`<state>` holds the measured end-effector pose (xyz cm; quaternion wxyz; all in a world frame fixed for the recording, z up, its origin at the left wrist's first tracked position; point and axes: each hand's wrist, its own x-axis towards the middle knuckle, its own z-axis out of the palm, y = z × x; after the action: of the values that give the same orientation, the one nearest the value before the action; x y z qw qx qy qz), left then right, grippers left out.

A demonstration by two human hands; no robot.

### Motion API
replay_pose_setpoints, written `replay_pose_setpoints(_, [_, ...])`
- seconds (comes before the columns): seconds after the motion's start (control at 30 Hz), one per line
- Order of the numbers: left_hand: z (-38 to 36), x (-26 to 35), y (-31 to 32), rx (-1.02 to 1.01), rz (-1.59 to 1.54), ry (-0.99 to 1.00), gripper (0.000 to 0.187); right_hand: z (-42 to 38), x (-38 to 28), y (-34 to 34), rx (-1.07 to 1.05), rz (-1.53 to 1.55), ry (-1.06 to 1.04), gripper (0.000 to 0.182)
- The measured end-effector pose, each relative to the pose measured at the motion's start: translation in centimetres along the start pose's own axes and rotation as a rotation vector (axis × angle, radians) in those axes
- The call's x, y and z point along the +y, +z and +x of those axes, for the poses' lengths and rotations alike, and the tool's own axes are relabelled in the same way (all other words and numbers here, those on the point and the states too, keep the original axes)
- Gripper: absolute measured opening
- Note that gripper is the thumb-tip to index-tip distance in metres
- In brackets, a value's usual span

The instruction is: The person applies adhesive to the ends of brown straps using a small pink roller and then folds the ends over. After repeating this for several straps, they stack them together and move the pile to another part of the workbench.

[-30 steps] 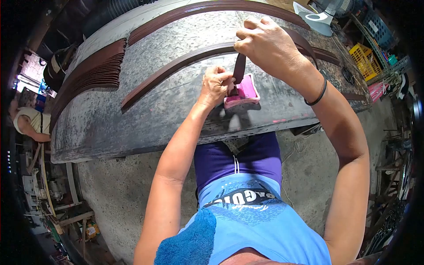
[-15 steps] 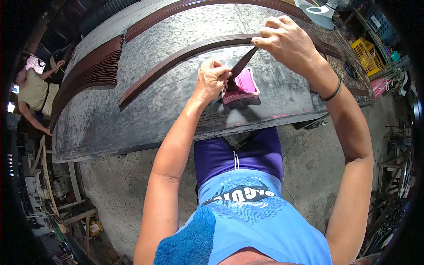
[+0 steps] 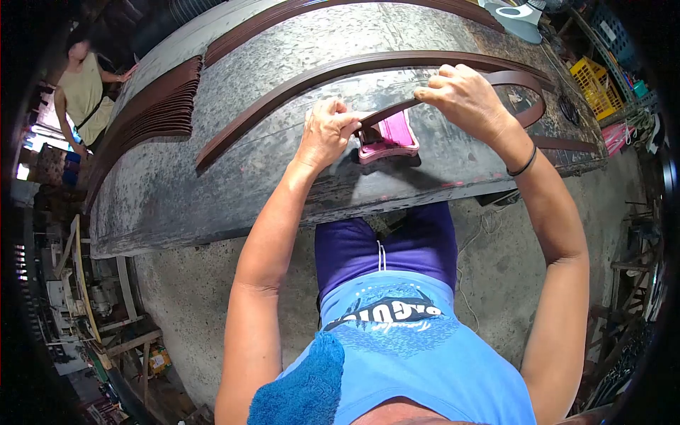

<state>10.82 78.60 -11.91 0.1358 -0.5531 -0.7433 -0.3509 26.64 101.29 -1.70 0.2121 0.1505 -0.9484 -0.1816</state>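
Note:
A long dark brown strap [image 3: 397, 108] runs between my two hands, low over a small pink tray [image 3: 389, 153]. My left hand [image 3: 324, 136] is closed, thumb and fingers pinched at the strap's left end, by the tray's left side. Farther along, my right hand [image 3: 464, 95] grips the strap between thumb and fingers. Beyond that hand, the rest of the strap curls into a loop on the right. Bright pink shows inside the tray, with a dark block at its left end, partly under the strap.
Stacked brown straps [image 3: 159, 106] lie fanned at the table's left. Another bundle of straps [image 3: 283, 88] curves behind the tray, and more lie along the far edge. A yellow crate [image 3: 595, 88] stands at right. A person [image 3: 83, 95] stands at the far left.
My right hand has moved down and slightly right, so the strap slants less steeply over the tray. A strap loop now shows at right. The person at left stands more upright.

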Motion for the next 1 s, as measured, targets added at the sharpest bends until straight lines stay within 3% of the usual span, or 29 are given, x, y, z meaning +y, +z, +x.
replay_pose_setpoints(0.4, [2.6,1.6,1.6,-0.007,-0.13,-0.012,0.006,-1.3,2.9,-1.9,0.009,-0.011,0.076,0.014])
replay_pose_setpoints(1.0, [1.2,0.1,-0.2,-0.073,0.033,0.076,0.008,-2.3,0.4,1.3,-0.026,0.139,0.103,0.013])
